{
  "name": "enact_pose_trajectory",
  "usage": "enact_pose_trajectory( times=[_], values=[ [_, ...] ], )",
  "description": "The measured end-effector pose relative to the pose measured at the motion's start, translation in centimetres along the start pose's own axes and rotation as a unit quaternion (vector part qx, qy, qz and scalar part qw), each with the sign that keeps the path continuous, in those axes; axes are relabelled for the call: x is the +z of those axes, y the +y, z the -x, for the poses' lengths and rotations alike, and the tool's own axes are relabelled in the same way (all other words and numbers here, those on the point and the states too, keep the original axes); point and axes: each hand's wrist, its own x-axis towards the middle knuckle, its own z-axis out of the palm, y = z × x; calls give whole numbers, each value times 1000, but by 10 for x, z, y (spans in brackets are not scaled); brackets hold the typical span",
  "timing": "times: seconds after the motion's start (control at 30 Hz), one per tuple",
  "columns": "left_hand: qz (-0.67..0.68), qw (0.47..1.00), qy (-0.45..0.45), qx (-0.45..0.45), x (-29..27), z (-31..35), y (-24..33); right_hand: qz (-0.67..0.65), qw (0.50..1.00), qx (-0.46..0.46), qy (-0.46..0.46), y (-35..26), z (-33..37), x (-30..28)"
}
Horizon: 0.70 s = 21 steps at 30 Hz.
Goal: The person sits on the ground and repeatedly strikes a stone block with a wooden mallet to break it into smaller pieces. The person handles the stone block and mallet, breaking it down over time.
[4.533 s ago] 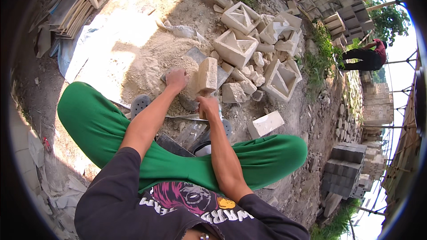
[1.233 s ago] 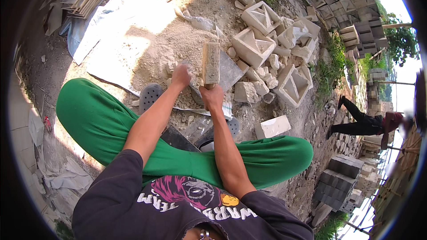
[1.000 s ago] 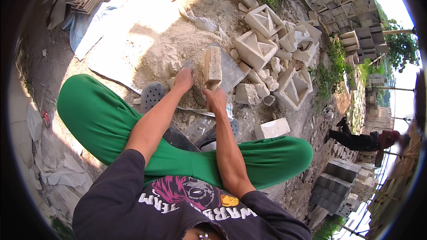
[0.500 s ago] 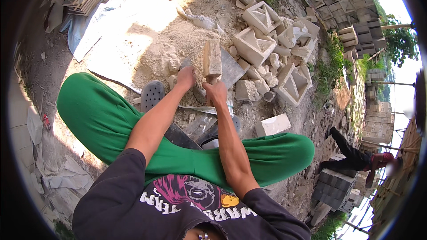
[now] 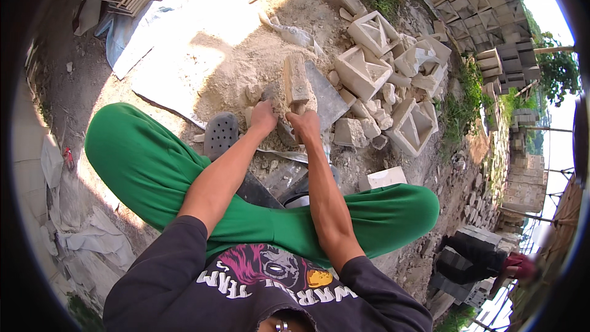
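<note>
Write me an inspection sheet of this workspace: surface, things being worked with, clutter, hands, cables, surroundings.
Surface: dusty ground, with a flat grey sheet beyond the hands.
Job's things: wooden mallet, its block-shaped head pointing away from the person.
Clutter: pale blocks, some broken, heaped to the right.
Hands: right hand grips the mallet; left hand beside it, grip unclear.
Cables: nothing seen near the hands.
Surroundings: another person near stacked grey blocks.
</note>
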Motion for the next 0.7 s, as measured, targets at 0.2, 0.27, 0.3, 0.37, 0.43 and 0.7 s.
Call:
enact_pose_trajectory(
  times=[0.2,0.27,0.3,0.37,0.43,0.7],
  values=[
    [34,999,15,31,4,0,-14,-46,997,-60,31,-21,26,5],
    [23,999,46,9,6,-1,-8,17,999,-34,19,-4,24,18],
    [18,998,60,3,8,-2,-1,67,997,-13,18,17,15,27],
    [0,999,39,-30,9,-2,4,112,993,20,22,29,11,35],
    [-7,998,28,-53,7,1,-4,61,998,27,-13,14,17,21],
    [0,997,-59,-58,14,-1,-18,-37,996,-49,66,-13,44,13]
  ],
)
